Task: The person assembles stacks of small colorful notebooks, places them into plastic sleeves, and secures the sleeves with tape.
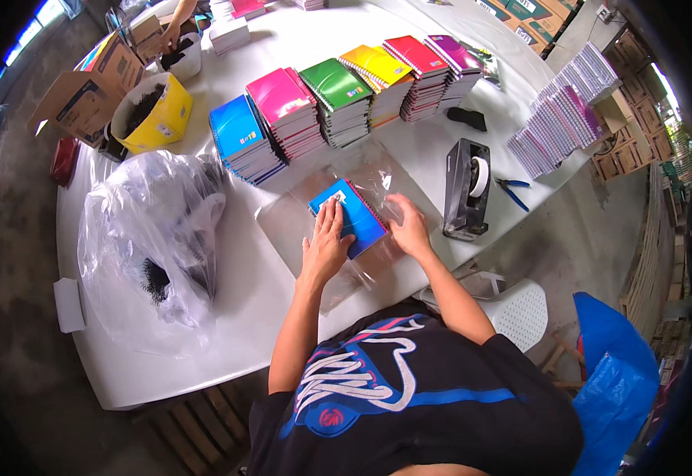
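Lying on clear plastic film (294, 216) over a white tabletop (139, 377): a blue, spiral-bound notebook (367, 228).
The left hand (329, 238) lies flat on its cover, fingers extended; the right hand (411, 226) curls beside it, grip unclear.

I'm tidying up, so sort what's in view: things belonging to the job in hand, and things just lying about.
Apparently the job's:
- blue notebook under the left hand
- clear plastic sheeting
- notebook stacks
- tape dispenser, perhaps

Probably lying about:
- blue-handled pliers
- white chair
- blue sheet
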Tool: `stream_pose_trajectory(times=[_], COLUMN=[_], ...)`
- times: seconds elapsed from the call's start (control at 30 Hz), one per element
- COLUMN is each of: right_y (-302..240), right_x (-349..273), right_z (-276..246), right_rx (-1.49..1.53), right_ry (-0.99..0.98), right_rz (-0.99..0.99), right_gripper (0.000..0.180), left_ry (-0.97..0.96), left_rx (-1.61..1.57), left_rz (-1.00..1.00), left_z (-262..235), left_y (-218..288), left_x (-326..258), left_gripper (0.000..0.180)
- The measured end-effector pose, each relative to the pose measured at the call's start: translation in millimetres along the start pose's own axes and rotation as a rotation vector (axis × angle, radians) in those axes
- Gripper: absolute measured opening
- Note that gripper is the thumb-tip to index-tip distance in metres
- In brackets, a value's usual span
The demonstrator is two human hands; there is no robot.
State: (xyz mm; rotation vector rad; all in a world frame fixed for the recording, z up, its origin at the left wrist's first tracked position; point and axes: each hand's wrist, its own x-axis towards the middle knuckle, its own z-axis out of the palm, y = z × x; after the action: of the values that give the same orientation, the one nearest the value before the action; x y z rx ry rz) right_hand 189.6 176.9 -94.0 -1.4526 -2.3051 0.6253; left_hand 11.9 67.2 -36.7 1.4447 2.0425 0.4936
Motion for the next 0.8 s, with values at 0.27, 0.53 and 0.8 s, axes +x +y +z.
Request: stream_pose_trajectory(times=[0.27, 0.53, 0.8], right_y=[-4, -101, -78], right_x=[50, -6, 7], right_z=[-47, -56, -97], right_rx=[0.832, -0.111, 0.472], right_ry=[-0.518, -0.526, -0.3], right_rz=[0.155, -0.388, -0.297], right_gripper=[0.06, 0.02, 0.047], left_ry=[0.163, 0.271, 0.293], left_rx=[-0.19, 0.012, -0.16], left_rz=[0.073, 0.137, 0.241], left_z=[7, 2, -3], left_y=[-1, 20, 9], left_x=[4, 14, 11], left_gripper=[0.075, 0.071, 0.073])
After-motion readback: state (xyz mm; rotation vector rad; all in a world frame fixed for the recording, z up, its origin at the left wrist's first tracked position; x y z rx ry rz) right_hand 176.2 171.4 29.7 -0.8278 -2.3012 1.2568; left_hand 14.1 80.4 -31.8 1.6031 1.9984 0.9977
